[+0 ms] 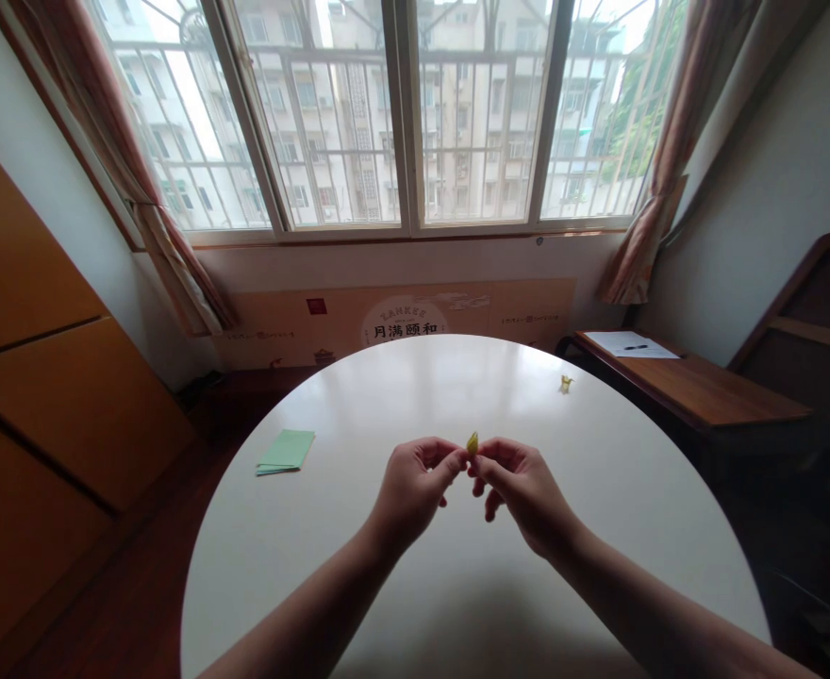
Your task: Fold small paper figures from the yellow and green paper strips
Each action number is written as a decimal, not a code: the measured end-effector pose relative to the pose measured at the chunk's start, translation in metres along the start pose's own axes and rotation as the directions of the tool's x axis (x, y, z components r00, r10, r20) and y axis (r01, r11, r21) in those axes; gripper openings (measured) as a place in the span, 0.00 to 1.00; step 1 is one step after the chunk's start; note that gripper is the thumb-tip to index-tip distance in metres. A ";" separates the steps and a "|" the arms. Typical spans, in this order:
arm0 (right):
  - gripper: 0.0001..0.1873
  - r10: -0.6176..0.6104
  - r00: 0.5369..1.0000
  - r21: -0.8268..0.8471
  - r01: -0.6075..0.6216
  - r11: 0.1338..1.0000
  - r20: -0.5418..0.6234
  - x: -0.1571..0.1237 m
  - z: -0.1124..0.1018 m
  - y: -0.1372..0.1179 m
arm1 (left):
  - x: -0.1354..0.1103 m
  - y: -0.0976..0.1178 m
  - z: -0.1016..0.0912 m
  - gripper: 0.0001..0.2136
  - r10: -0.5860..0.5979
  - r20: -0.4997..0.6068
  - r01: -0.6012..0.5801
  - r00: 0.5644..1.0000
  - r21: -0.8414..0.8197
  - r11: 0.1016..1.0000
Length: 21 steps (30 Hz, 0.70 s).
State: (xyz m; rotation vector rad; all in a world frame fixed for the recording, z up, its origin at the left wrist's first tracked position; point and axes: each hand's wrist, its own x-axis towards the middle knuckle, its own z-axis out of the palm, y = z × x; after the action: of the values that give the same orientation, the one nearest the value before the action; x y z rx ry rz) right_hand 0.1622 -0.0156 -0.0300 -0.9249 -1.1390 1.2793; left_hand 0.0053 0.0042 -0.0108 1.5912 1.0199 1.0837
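Note:
A small yellow-green, bud-shaped thing (473, 443) with a pointed top stands between my fingertips, above the white round table. My left hand (419, 486) pinches it from the left with thumb and forefinger. From the right, my right hand (518, 486) pinches it the same way, its other fingers curled loosely below. The two hands nearly meet at the thing, and its lower part is hidden by the fingertips. Its exact kind is too small to make out.
On the white table (415, 377), a few green paper sheets (286, 451) lie at the left. A small yellowish, petal-like piece (565, 384) sits at the back right. Beyond the table, a wooden bench (726, 387) holds white papers (620, 343) and a pen.

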 end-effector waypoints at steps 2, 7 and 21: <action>0.08 0.017 1.000 0.013 -0.016 1.000 -0.011 0.001 -0.001 0.000 | 0.000 0.001 -0.001 0.14 -0.025 0.038 0.024 0.999 0.008 1.000; 0.08 0.012 1.000 -0.010 -0.012 1.000 -0.004 0.001 -0.001 0.001 | -0.002 0.003 -0.001 0.12 0.025 0.055 -0.029 0.998 0.086 0.996; 0.14 0.023 0.999 0.070 -0.027 0.997 0.048 -0.002 0.000 -0.004 | -0.005 0.003 -0.001 0.10 0.173 -0.042 -0.159 0.984 0.230 0.960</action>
State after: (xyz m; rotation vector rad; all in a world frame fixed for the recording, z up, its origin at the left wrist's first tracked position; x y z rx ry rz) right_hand 0.1637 -0.0175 -0.0259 -0.8627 -1.1146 1.3597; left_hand 0.0029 -0.0008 -0.0087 1.8640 1.0969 1.1686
